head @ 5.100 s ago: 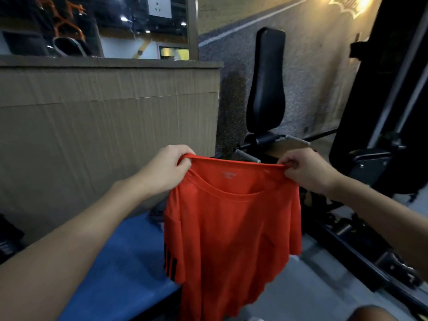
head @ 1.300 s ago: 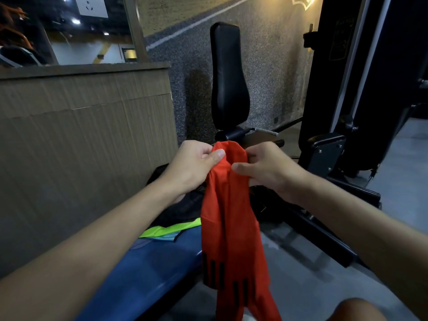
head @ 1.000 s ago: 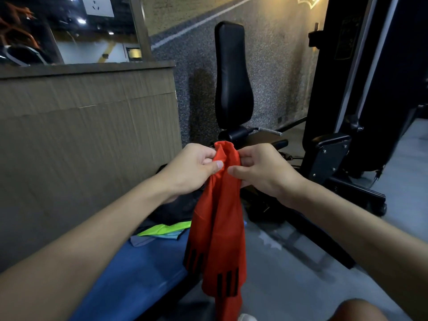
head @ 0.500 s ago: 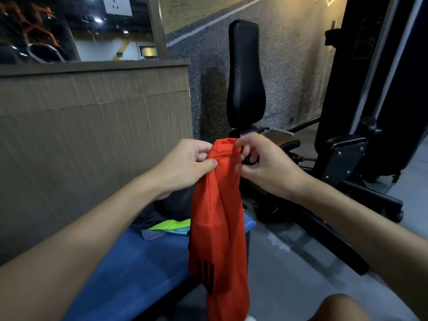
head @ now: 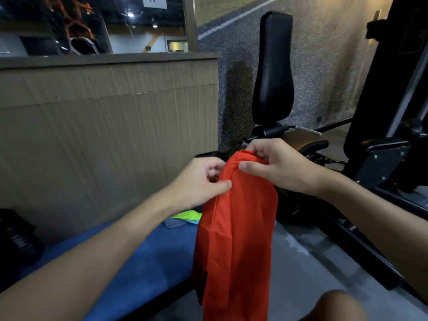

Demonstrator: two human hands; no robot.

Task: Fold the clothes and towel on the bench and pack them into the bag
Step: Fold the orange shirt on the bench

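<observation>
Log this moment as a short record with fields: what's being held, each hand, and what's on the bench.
held item: orange shirt, gathered narrow, hanging in the air
left hand: pinches the shirt's left edge near the top
right hand: grips the shirt's top
bench: blue; neon green garment lies on it
task stage: shirt not yet packed

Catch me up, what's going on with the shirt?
A person is folding a red shirt in mid-air. The left hand pinches its side edge near the top and the right hand pinches the top fold. The shirt hangs as a narrow strip beside the blue bench, not yet laid down or packed. A yellow-green garment lies on the bench behind it.
</observation>
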